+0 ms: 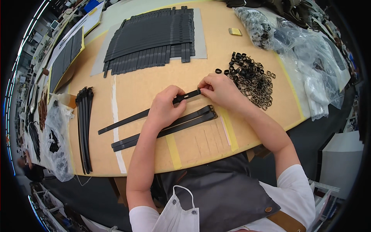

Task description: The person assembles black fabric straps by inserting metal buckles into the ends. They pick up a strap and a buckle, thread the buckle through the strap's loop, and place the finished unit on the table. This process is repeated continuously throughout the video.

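Left of the buckle pile (pixel 262 88), we hold one black strap (pixel 124 124): our left hand (pixel 168 105) pinches it beside its slot, our right hand (pixel 220 91) its tip. It looks light, bendy, perhaps slightly slippery, best gripped flat near that slot.
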`<state>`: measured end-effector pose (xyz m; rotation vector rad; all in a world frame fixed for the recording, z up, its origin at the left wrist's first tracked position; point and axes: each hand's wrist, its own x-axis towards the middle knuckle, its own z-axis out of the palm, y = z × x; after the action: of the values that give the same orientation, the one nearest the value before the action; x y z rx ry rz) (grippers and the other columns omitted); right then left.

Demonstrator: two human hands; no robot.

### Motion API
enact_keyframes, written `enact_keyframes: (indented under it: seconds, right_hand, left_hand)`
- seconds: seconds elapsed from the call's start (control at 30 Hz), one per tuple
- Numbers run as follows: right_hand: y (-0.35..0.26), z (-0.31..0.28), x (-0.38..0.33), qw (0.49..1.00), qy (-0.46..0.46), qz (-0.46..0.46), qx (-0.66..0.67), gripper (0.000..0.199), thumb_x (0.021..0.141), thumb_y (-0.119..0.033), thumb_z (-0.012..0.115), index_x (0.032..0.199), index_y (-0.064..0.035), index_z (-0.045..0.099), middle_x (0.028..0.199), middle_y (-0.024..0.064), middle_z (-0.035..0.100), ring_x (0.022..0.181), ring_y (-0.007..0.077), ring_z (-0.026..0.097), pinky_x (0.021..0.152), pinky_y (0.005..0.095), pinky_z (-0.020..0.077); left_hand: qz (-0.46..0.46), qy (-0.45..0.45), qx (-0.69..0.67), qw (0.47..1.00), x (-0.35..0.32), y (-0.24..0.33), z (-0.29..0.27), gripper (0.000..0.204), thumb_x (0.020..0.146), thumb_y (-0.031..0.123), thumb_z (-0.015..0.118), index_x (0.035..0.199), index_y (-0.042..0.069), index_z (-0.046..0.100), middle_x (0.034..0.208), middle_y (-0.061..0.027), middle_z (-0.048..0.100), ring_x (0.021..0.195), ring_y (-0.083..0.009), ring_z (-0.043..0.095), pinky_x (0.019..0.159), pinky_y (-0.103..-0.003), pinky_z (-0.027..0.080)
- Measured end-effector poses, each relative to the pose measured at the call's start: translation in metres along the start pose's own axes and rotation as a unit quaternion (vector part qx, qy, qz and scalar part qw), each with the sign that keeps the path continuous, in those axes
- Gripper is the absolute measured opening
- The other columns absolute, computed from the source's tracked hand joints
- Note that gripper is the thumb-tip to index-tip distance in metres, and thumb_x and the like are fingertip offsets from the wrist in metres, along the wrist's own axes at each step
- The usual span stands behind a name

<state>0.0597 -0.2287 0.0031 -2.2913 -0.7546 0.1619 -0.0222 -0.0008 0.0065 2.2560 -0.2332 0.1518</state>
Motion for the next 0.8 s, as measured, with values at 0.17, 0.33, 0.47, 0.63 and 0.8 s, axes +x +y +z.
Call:
enact_keyframes:
  seconds: [0.17, 0.33, 0.47, 0.63, 0.8]
  right_hand:
    - [0.009, -0.002, -0.001, 0.997, 0.002, -0.026, 0.079, 0.013, 0.09, -0.012, 0.078, 0.096, -0.0016, 0.072, 0.089, 0.0066, 0.069, 0.081, 0.0164, 0.068, 0.075, 0.0293, 0.0554]
    - [0.006, -0.012, 0.003, 0.969, 0.009, 0.021, 0.247, 0.017, 0.095, -0.02, 0.077, 0.1, -0.0044, 0.071, 0.095, 0.0018, 0.071, 0.083, 0.0087, 0.065, 0.072, 0.0235, 0.0516]
    - [0.008, -0.008, 0.005, 0.908, -0.032, 0.081, 0.411, 0.022, 0.1, -0.024, 0.074, 0.107, -0.0044, 0.068, 0.096, 0.0008, 0.073, 0.085, 0.0066, 0.067, 0.075, 0.0233, 0.0544]
    - [0.001, -0.006, 0.001, 0.887, -0.036, 0.098, 0.45, 0.023, 0.101, -0.023, 0.073, 0.109, -0.0026, 0.067, 0.097, 0.0027, 0.073, 0.089, 0.0107, 0.073, 0.079, 0.0252, 0.0587]
    - [-0.007, -0.002, -0.004, 0.895, -0.012, 0.057, 0.443, 0.017, 0.1, -0.016, 0.074, 0.108, -0.0013, 0.068, 0.096, 0.0027, 0.074, 0.088, 0.0092, 0.072, 0.078, 0.0245, 0.0584]
  left_hand:
    - [0.035, 0.025, -0.021, 0.999, 0.001, 0.001, -0.001, 0.019, 0.088, 0.007, 0.074, 0.105, 0.001, 0.069, 0.096, -0.012, 0.072, 0.082, -0.0234, 0.071, 0.067, -0.032, 0.056]
    - [0.01, 0.028, -0.052, 0.998, 0.0, 0.005, -0.004, 0.02, 0.088, 0.007, 0.078, 0.106, 0.001, 0.071, 0.089, -0.006, 0.072, 0.075, -0.0122, 0.064, 0.064, -0.026, 0.051]
    - [0.03, 0.04, -0.043, 0.998, -0.001, 0.007, -0.003, 0.021, 0.088, 0.01, 0.081, 0.105, 0.001, 0.072, 0.086, -0.0047, 0.072, 0.072, -0.0105, 0.063, 0.06, -0.025, 0.048]
    - [0.049, 0.086, -0.016, 0.995, -0.001, 0.008, -0.003, 0.019, 0.088, 0.011, 0.081, 0.102, 0.002, 0.073, 0.084, -0.0055, 0.072, 0.07, -0.012, 0.064, 0.056, -0.026, 0.046]
    - [0.051, 0.094, 0.007, 0.994, -0.003, 0.006, -0.005, 0.019, 0.087, 0.011, 0.081, 0.101, 0.002, 0.073, 0.084, -0.0066, 0.072, 0.069, -0.0134, 0.064, 0.058, -0.028, 0.047]
